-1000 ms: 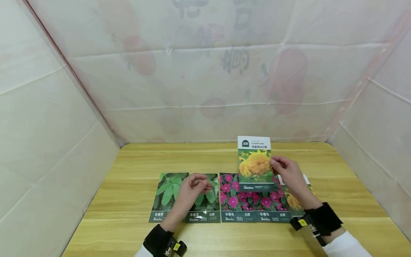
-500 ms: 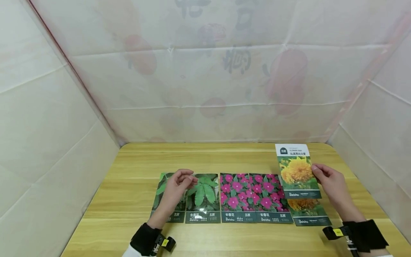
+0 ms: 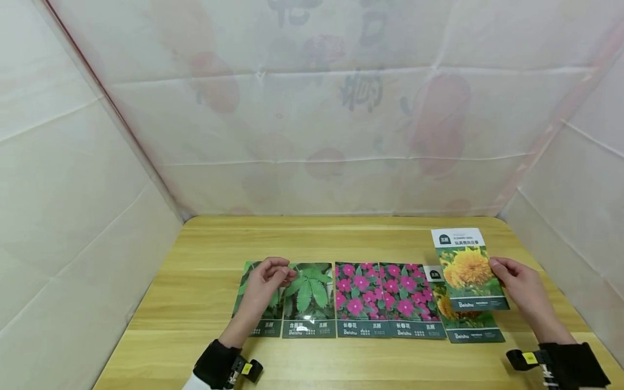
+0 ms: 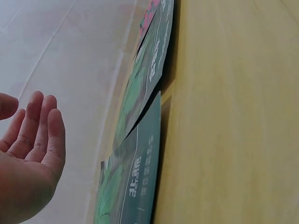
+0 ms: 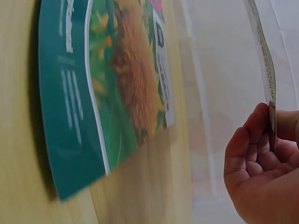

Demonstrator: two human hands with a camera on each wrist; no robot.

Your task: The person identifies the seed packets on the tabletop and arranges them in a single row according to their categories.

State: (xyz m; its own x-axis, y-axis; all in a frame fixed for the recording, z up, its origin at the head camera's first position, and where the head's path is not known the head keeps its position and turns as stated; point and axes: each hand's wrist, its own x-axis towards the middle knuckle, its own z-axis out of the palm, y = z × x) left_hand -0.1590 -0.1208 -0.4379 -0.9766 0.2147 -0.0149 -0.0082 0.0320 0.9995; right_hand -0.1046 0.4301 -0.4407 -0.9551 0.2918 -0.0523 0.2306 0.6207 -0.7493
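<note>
My right hand (image 3: 525,290) pinches a seed packet (image 3: 469,271) with a yellow double flower by its right edge. That packet is raised over a second yellow-flower seed packet (image 3: 470,336) lying on the table, covering part of it. In the right wrist view the held packet (image 5: 265,56) shows edge-on between thumb and fingers, apart from the lying one (image 5: 126,84). My left hand (image 3: 263,284), fingers loosely bent and holding nothing, hovers over two green-leaf seed packets (image 3: 309,303), partly hiding the left one. In the left wrist view the left hand (image 4: 35,154) is apart from the packets.
Two seed packets (image 3: 361,298) with pink flowers lie in the middle of the row, side by side on the wooden table (image 3: 312,238). Printed cloth walls (image 3: 292,124) stand behind the table and at both sides.
My right hand has carried the held yellow-flower packet right and lower, from over the pink-flower packets to over the lying yellow one. My left hand has shifted left.
</note>
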